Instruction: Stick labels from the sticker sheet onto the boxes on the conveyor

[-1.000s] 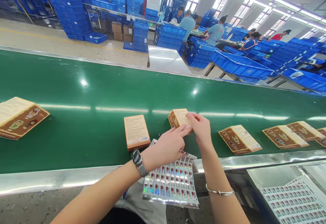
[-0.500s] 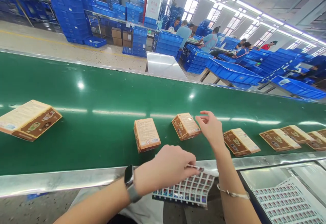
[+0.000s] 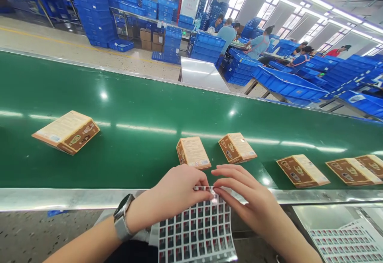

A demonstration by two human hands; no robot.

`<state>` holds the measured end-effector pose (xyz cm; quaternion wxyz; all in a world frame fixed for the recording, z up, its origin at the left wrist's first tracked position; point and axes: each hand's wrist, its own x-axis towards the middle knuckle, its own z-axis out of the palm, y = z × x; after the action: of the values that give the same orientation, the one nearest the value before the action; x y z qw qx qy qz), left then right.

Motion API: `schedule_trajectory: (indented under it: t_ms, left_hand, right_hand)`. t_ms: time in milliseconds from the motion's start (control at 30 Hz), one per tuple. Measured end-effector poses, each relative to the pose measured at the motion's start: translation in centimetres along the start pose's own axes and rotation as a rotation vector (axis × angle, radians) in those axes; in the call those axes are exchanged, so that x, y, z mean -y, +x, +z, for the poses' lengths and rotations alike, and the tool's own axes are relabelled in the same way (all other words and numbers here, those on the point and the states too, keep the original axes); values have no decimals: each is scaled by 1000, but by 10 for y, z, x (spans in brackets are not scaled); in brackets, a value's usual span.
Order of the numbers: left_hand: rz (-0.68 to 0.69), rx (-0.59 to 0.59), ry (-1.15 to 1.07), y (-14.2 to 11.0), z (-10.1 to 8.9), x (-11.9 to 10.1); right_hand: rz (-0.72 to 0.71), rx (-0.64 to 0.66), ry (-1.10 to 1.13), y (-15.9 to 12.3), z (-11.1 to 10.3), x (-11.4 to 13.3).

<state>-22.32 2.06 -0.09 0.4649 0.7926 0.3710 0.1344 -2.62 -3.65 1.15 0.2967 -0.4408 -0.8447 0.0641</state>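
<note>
- Head view, nearest: sticker sheet [image 3: 194,231] below the belt's near edge, its upper edge pinched between thumb and fingers of the left hand [image 3: 170,195].
- Right hand [image 3: 253,199]: fingers extended, thumb and a fingertip at the sheet's upper edge; whether they grip a sticker cannot be told.
- Second sheet [image 3: 344,241]: flat, lower right.
- Green belt [image 3: 140,99]: carries several printed boxes; one box [image 3: 194,151] just beyond the left hand.
- Far side: stacked blue crates [image 3: 89,15], co-workers [image 3: 227,35] at tables.
</note>
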Motion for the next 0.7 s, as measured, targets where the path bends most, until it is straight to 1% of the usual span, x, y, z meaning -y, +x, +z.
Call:
schedule_trajectory:
  t_ms: [67,133,167,233,300,333,400,467,533,700]
  left_hand:
    - [-29,-12,-10,1,-3,-1]
    - [-60,-26,-23,1,-6,-1]
    - [-70,-33,-24,0,-7,-1]
    - [-42,-51,-7,-2,-7,2]
    - [66,-70,43,-3,-6,7]
    - [136,-70,79,-2,-4,9]
    - [240,-40,157,1,-1,15]
    - [267,14,222,6,4,20]
    - [266,47,255,12,8,23]
    - [292,49,265,23,19,27]
  right_hand:
    - [-4,-73,9,-1,1,1]
    - [77,-134,122,-1,3,0]
    - [159,-170,218,1,6,-2]
    - [406,-278,438,7,16,-14]
    - [697,-416,636,15,31,-30]
    - [814,-479,722,20,40,-39]
    - [961,-551,855,28,56,-54]
    - [1017,-581,908,33,68,-63]
    - [1031,-603,894,34,74,-66]
    - [1041,-638,811,29,71,-67]
